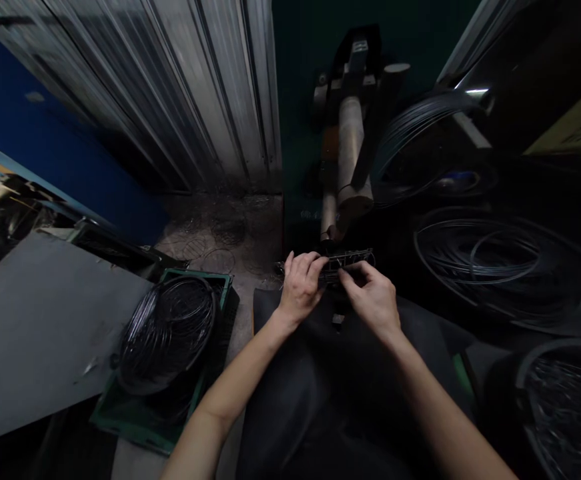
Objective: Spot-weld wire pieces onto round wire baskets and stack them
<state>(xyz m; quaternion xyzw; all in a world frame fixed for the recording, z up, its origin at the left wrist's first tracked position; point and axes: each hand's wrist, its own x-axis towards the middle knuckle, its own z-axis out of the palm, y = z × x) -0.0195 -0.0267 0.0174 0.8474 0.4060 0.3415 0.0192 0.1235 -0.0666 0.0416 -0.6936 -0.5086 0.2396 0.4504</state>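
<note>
Both of my hands are at a small wire frame (353, 256) below the cylindrical arms of a machine (354, 153). My left hand (303, 283) curls its fingers over the frame's left part. On the right, my right hand (374, 297) pinches at the frame's near side, thumb and forefinger close together. Whatever small piece sits between those fingertips is too dark to make out. Dark cloth (320, 400) spreads beneath my forearms.
To the left, a green crate (135, 427) holds a round basin of wire rings (165, 333) beside a grey board (45, 333). Wire coils lie in a large basin (480, 257) at right, above a bucket (523, 373) of small metal pieces. Corrugated metal (210, 87) stands behind.
</note>
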